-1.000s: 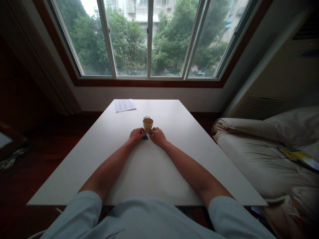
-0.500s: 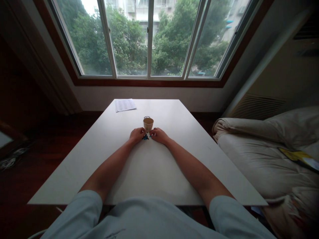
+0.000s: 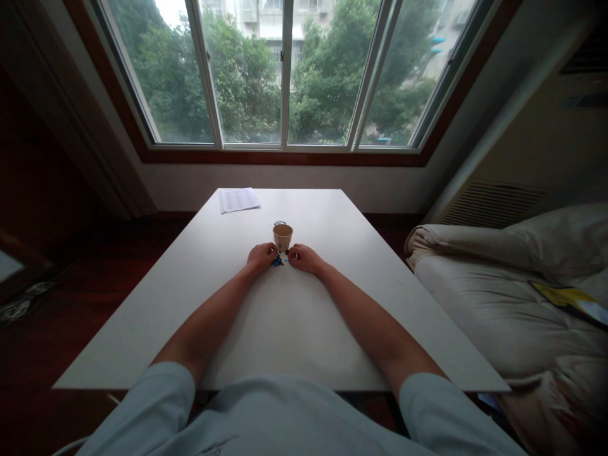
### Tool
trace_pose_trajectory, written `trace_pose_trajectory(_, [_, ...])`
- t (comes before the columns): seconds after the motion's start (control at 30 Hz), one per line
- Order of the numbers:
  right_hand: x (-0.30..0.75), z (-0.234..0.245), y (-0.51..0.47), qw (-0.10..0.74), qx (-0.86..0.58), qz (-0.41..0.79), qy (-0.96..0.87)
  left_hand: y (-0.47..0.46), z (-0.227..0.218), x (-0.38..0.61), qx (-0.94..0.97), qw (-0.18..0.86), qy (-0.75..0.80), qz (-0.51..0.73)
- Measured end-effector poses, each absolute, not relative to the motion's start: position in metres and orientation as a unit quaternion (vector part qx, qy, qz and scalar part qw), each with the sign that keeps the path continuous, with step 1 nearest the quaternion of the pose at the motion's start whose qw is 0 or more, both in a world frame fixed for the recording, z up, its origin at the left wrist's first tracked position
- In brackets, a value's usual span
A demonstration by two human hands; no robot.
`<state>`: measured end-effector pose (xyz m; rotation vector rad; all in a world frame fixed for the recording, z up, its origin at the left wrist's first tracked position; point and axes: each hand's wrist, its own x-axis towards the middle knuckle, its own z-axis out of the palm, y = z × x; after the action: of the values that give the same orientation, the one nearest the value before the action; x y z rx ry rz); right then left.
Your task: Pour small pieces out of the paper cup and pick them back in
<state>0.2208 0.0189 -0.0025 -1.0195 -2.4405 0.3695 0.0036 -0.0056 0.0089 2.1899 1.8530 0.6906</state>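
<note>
Both my hands rest on the white table (image 3: pixel 285 329), meeting just in front of a small tan paper cup (image 3: pixel 282 237). My left hand (image 3: pixel 261 257) has its fingers curled and pinches a small blue and dark thing (image 3: pixel 277 261) that lies between the hands. My right hand (image 3: pixel 303 258) is also curled, its fingertips touching the same small thing from the right. The thing is too small to name. A thin dark loop shows behind the cup's rim.
A printed sheet of paper (image 3: pixel 237 200) lies at the table's far left corner. A wide window (image 3: pixel 285 76) faces trees. To the right is a bed with pale bedding (image 3: pixel 513 291) and a yellow book (image 3: pixel 565 297). Dark floor lies on the left.
My right hand has shifted slightly to the right and back toward the cup's side. The left hand and the cup have stayed in place.
</note>
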Motion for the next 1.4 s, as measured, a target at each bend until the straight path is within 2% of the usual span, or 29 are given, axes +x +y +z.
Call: trace_pose_trajectory(1.4, [0.213,-0.005,0.015,0.228,-0.436,0.086,-0.866,-0.003,0.004,0.002,0.741,0.090,0.621,0.239])
